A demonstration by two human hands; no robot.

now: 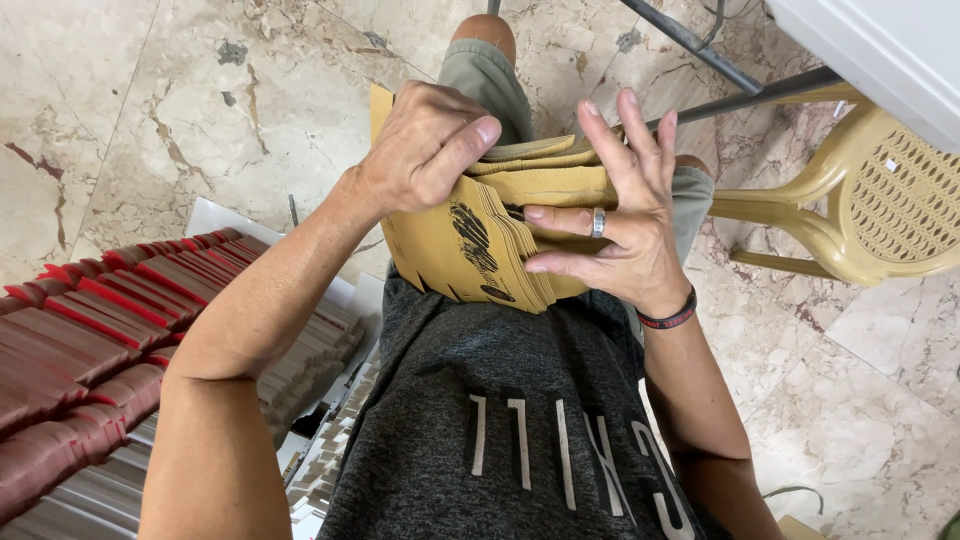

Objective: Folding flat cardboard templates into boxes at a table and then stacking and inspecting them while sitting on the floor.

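Hands work a stack of tan card sleeves (490,240) over a seated person's lap. The left hand (425,145) clenches the stack's top edge, thumb pressed along it; the right hand (620,215), fingers spread, props the stack from its far side. Red sleeves (90,330) lie piled below the left forearm; a yellow chair (860,200) stands beyond the right hand.
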